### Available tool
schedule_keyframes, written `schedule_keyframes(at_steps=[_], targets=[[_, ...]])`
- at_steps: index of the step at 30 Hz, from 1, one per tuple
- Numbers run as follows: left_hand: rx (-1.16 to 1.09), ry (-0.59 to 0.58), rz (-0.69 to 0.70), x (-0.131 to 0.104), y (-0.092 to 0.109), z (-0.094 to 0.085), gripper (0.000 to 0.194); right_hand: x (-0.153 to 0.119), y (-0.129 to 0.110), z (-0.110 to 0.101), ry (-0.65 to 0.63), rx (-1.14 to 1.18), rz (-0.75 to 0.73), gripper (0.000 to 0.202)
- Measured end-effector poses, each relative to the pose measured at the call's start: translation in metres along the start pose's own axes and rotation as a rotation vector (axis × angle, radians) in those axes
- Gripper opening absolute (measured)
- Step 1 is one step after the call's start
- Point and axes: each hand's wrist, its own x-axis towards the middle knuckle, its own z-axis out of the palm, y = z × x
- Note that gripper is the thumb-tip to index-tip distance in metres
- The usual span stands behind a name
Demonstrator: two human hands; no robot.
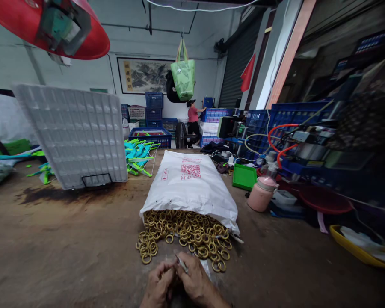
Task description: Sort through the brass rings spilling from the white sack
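Note:
A white sack with red print lies on the brown table, its open mouth toward me. Many brass-coloured rings spill out of it. Just in front of the rings, my left hand has its fingers curled, and what they hold is hidden. My right hand is close beside it, nearly touching, with its fingers closed on a small pale metal tool.
A white ribbed panel stands at the left, with green and blue plastic pieces behind it. At the right are a green tray, a pink jar and a yellow tray. A person stands far back.

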Motion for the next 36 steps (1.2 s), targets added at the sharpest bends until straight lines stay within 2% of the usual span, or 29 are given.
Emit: schedule_keyframes(at_steps=[5, 8, 12, 16, 19, 22, 25, 29, 32, 36], targets=[[-0.01, 0.007, -0.008, 0.005, -0.01, 0.001, 0.049, 0.003, -0.007, 0.0, 0.057, 0.069, 0.062, 0.01], [0.005, 0.046, 0.016, 0.006, -0.011, 0.001, 0.047, 0.006, -0.007, 0.003, 0.107, 0.103, 0.107, 0.013], [0.047, 0.137, 0.155, 0.007, -0.009, 0.004, 0.043, 0.011, 0.002, 0.008, 0.151, 0.136, 0.203, 0.02], [0.148, 0.23, 0.298, 0.008, -0.008, 0.006, 0.037, 0.012, 0.013, 0.013, 0.127, 0.199, 0.249, 0.025], [0.208, 0.217, 0.33, 0.008, -0.008, 0.005, 0.038, 0.014, 0.02, 0.019, 0.064, 0.308, 0.341, 0.025], [0.24, 0.105, 0.272, 0.008, -0.007, 0.002, 0.039, 0.017, 0.026, 0.024, 0.038, 0.355, 0.403, 0.025], [0.242, 0.026, 0.203, 0.009, -0.003, 0.001, 0.039, 0.02, 0.026, 0.025, 0.103, 0.276, 0.349, 0.021], [0.229, -0.007, 0.132, 0.003, 0.007, 0.002, 0.039, 0.019, 0.016, 0.018, 0.186, 0.155, 0.231, 0.017], [0.204, -0.051, 0.037, -0.008, 0.019, 0.005, 0.035, 0.015, 0.007, 0.013, 0.17, 0.106, 0.193, 0.018], [0.128, -0.055, -0.022, -0.017, 0.03, 0.008, 0.028, 0.012, 0.001, 0.007, 0.128, 0.163, 0.137, 0.018]])
